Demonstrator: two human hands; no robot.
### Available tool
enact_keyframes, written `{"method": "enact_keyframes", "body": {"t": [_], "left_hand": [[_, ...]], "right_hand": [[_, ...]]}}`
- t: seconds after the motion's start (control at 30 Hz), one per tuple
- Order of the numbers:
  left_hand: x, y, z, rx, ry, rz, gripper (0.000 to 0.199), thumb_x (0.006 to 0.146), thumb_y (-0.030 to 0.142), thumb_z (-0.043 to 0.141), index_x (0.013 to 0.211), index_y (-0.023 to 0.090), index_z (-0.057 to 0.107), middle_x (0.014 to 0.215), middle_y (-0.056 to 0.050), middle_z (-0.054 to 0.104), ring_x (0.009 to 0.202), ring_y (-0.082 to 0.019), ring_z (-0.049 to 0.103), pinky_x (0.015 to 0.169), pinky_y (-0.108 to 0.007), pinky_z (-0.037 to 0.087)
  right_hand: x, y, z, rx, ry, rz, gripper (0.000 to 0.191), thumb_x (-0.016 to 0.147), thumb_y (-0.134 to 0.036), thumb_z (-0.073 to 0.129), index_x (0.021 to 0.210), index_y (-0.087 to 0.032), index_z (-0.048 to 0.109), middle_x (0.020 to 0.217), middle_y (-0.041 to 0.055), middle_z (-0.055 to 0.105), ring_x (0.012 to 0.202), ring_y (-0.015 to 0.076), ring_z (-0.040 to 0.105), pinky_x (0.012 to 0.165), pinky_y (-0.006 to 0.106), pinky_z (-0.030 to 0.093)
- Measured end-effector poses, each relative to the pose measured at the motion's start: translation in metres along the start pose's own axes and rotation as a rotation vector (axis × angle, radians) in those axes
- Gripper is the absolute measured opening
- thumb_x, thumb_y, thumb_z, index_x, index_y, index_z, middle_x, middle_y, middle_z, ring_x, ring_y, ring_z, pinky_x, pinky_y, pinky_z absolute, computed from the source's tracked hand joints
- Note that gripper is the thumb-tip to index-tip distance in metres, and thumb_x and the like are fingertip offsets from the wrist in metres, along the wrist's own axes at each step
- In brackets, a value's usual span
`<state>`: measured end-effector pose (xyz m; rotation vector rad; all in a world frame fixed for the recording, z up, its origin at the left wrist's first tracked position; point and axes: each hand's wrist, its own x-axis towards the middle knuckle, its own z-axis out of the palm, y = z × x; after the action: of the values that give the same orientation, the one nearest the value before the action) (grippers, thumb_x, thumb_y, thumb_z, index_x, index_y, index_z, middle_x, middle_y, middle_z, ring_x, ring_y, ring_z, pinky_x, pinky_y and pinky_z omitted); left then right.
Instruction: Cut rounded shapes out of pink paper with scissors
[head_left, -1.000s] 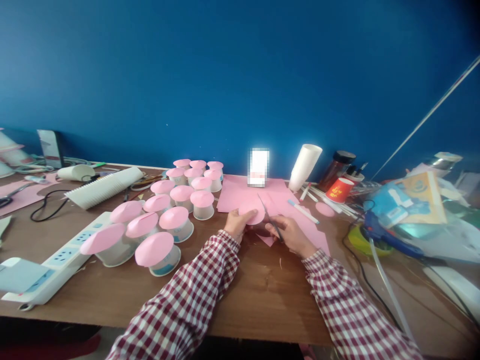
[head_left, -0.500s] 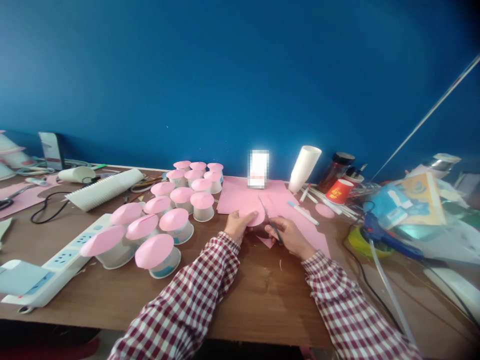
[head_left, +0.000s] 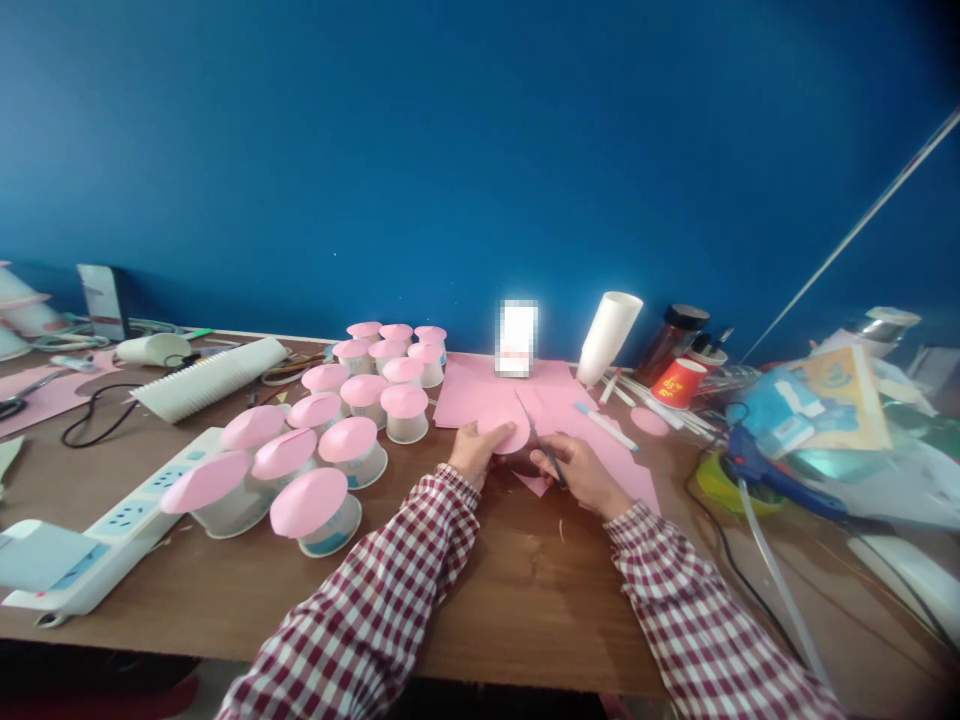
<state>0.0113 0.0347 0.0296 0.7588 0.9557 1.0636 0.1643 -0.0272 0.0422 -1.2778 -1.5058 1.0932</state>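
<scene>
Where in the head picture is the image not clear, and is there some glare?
Head view: the upright white object is overbright and pixelated; head view, right side: the clear plastic bag looks smeared; head view, centre: the scissors are recognisable.

Head view, forward and down, above hands (head_left: pixel 587 474)

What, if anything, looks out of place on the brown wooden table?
At left, a ribbed stack of white paper cups lies on its side, with one white paper cup lying behind it; cups usually stand upright. A thin pink paper sliver lies loose near the right hand, perhaps an offcut. I see no spill.
</scene>
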Motion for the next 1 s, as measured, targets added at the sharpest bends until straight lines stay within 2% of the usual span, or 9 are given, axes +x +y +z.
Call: {"method": "enact_keyframes", "body": {"t": [0.23, 0.47, 0.67, 1.0], "left_hand": [[-0.0005, 0.0008, 0.0008, 0.001, 0.007, 0.002, 0.037, 0.055, 0.026, 0.079, 0.082, 0.006, 0.063, 0.056, -0.002, 0.057, 0.042, -0.007, 0.047, 0.032, -0.018, 0.035], [-0.0007, 0.0005, 0.0013, -0.001, 0.022, 0.007, 0.039, 0.055, 0.026, 0.079, 0.085, 0.006, 0.064, 0.059, -0.002, 0.058, 0.044, -0.008, 0.049, 0.033, -0.018, 0.036], [-0.0032, 0.0022, 0.0022, -0.024, 0.029, 0.025, 0.042, 0.053, 0.027, 0.08, 0.086, 0.007, 0.064, 0.061, -0.004, 0.06, 0.047, -0.009, 0.052, 0.034, -0.018, 0.037], [-0.0046, 0.003, 0.0025, -0.004, 0.033, 0.003, 0.04, 0.054, 0.025, 0.079, 0.086, 0.007, 0.064, 0.062, -0.004, 0.06, 0.047, -0.009, 0.052, 0.035, -0.018, 0.037]], "right_hand": [[0.0, 0.0007, -0.0006, 0.002, -0.01, 0.006, 0.03, 0.075, -0.045, 0.064, 0.072, -0.015, 0.059, 0.061, -0.0018, 0.053, 0.053, 0.0097, 0.047, 0.049, 0.023, 0.039], [-0.001, -0.0035, -0.0001, -0.026, 0.001, 0.015, 0.033, 0.074, -0.046, 0.064, 0.065, -0.015, 0.056, 0.061, -0.0011, 0.054, 0.05, 0.009, 0.046, 0.047, 0.023, 0.038], [-0.0004, -0.0014, 0.0003, -0.006, -0.012, 0.031, 0.033, 0.072, -0.047, 0.066, 0.069, -0.015, 0.058, 0.06, -0.0014, 0.055, 0.052, 0.0099, 0.047, 0.048, 0.023, 0.04], [0.0005, -0.0003, 0.0019, -0.001, -0.013, 0.009, 0.034, 0.074, -0.046, 0.065, 0.063, -0.017, 0.052, 0.059, -0.0026, 0.053, 0.052, 0.0095, 0.049, 0.049, 0.023, 0.041]]}}
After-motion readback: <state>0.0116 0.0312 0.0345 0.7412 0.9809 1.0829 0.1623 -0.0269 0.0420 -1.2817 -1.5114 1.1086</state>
